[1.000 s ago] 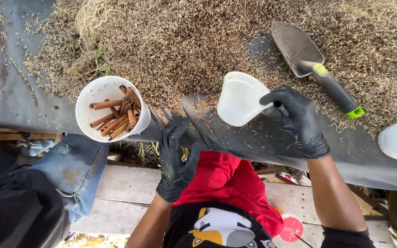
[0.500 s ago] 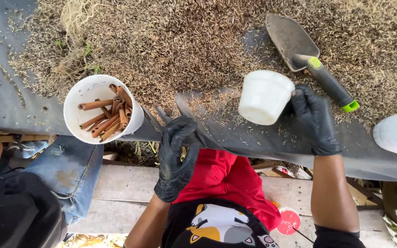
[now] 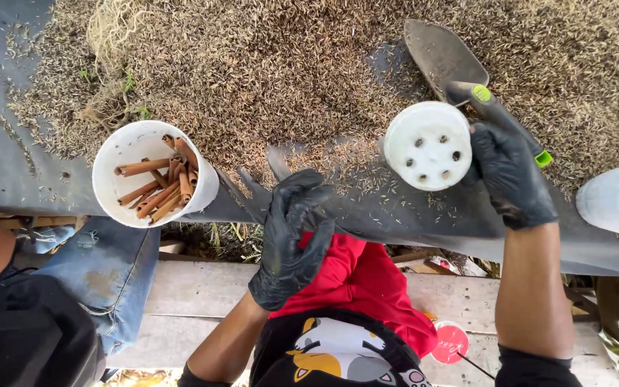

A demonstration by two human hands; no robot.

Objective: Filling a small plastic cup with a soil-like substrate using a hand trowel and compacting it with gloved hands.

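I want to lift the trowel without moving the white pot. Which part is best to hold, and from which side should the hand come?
Probably grip the dark handle of the trowel, coming from the right, where the right hand already is. The handle slants toward that side; the upturned white pot sits against its left, and the blade is flat in the husks.

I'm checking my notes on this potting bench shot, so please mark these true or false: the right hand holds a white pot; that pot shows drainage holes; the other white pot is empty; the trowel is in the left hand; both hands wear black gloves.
1. The right hand holds a white pot: true.
2. That pot shows drainage holes in its base: true.
3. The other white pot is empty: false, it holds brown bark-like sticks.
4. The trowel is in the left hand: false, it lies on the husk pile; the left hand holds nothing.
5. Both hands wear black gloves: true.
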